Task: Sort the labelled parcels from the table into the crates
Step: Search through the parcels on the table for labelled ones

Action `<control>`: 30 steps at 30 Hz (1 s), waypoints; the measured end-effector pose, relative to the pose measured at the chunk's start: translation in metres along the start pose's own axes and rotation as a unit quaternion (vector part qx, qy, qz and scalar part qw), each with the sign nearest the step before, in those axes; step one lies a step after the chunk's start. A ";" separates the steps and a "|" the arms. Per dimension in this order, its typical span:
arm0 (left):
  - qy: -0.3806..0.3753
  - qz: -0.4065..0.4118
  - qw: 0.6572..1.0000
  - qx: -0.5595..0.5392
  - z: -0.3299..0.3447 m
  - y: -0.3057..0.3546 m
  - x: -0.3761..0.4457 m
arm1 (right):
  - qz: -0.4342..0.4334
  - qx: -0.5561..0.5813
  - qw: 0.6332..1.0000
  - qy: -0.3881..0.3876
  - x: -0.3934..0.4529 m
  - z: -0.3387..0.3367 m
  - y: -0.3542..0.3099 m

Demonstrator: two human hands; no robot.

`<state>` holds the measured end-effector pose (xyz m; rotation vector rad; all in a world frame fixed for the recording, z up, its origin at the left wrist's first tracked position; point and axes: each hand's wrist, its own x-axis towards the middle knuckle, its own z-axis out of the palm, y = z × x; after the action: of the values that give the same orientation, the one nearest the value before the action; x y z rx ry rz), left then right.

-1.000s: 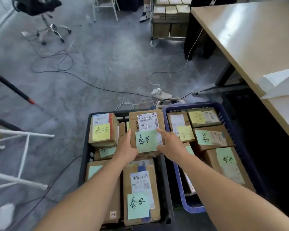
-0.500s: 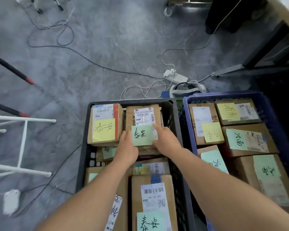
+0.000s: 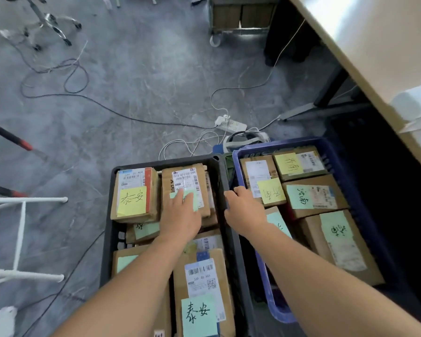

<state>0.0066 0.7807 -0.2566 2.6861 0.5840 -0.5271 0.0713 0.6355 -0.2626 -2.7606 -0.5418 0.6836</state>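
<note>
The left hand [image 3: 180, 214] lies flat, fingers straight, on top of a brown cardboard parcel with a white barcode label and a green sticky note [image 3: 186, 188], which sits at the far right corner of the black plastic crate [image 3: 107, 239] on the grey floor [image 3: 131, 69]. The fingers cover most of the green note and grip nothing. Just left of that parcel, at the far left corner of the same crate, lies a brown cardboard parcel with a yellow handwritten note [image 3: 134, 194]; the two look to be touching along their sides. Nearer the person, against the crate's right wall, lies a long brown parcel with a green handwritten note [image 3: 202, 295]. The right hand [image 3: 244, 209] is over the black crate's right rim, where it meets the blue plastic crate [image 3: 340, 166] standing just beside it; the fingers are curled, and they seem to rest on the rim, though whether they grip it cannot be told. The blue crate holds several brown parcels, among them one with a yellow note at its far left corner [image 3: 261, 181] and one with a green note along its right side [image 3: 312, 197]. A pale wooden bench [image 3: 374, 45] runs along the right edge of the view, well apart from the hands.
</note>
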 end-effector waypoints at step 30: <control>-0.002 0.441 0.886 0.143 0.106 0.426 -0.319 | 0.310 -0.107 0.919 0.222 -0.472 -0.120 0.342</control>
<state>-0.1006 0.2693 -0.1102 2.8181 -0.7755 -0.3557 -0.1572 0.1172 -0.0807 -3.1549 0.3961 0.0759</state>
